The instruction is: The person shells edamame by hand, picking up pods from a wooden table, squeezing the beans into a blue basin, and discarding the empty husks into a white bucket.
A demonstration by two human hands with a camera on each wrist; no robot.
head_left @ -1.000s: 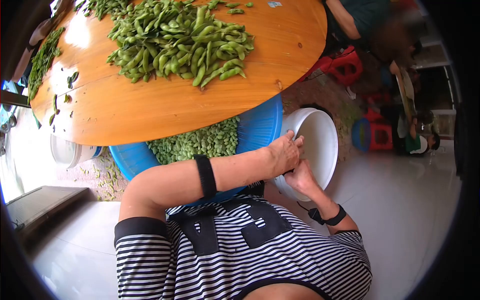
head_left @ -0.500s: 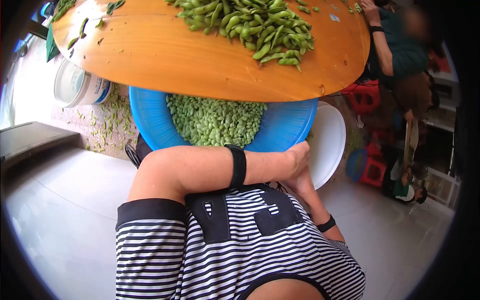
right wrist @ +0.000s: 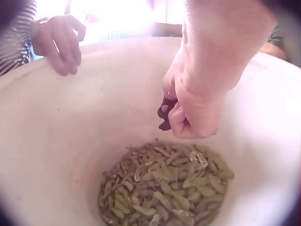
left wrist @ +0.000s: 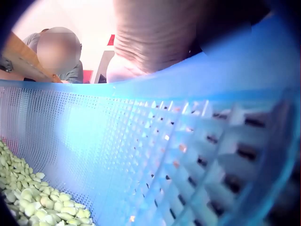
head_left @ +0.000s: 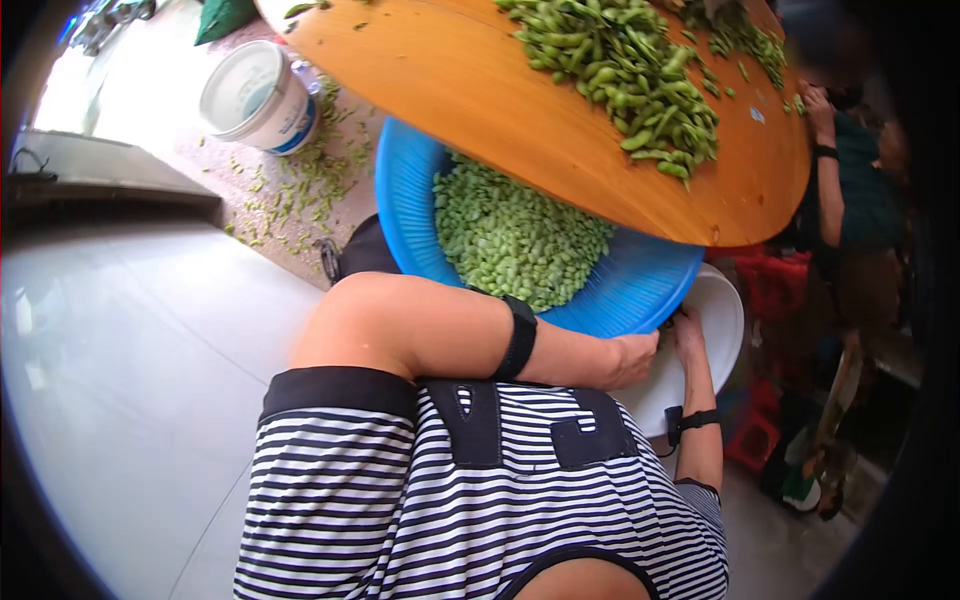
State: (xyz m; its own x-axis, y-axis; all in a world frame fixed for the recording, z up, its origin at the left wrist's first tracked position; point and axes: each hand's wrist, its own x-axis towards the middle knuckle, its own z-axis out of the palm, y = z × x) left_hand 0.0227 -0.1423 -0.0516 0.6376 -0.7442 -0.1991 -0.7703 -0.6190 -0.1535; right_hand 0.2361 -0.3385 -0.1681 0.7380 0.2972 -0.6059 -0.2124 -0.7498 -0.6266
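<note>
My right hand (right wrist: pixel 200 106) is inside the white bucket (right wrist: pixel 47 127), above a heap of green pods (right wrist: pixel 164 188), several of them split. Its curled fingers pinch a dark, pod-like piece (right wrist: pixel 166 113). In the head view that hand (head_left: pixel 688 335) is partly over the bucket's mouth. My left hand (head_left: pixel 632 360) hovers by the rim of the blue basket (head_left: pixel 400 200); in the right wrist view its fingers hang loosely at the bucket's rim, holding nothing visible. Shelled green beans (head_left: pixel 520 235) lie in the basket, and the left wrist view shows its slotted wall from inside.
The wooden table (head_left: pixel 460 100) overhangs the basket and carries a pile of whole pods (head_left: pixel 620 80). Another white bucket (head_left: pixel 260 100) stands on the floor at left, with scattered pods (head_left: pixel 300 200) around it. Another person (head_left: pixel 860 180) sits at the table's right.
My hands, together at the bucket's near side before, have parted, and the right one now reaches into the bucket. The head view has turned, so table and basket appear shifted right and tilted.
</note>
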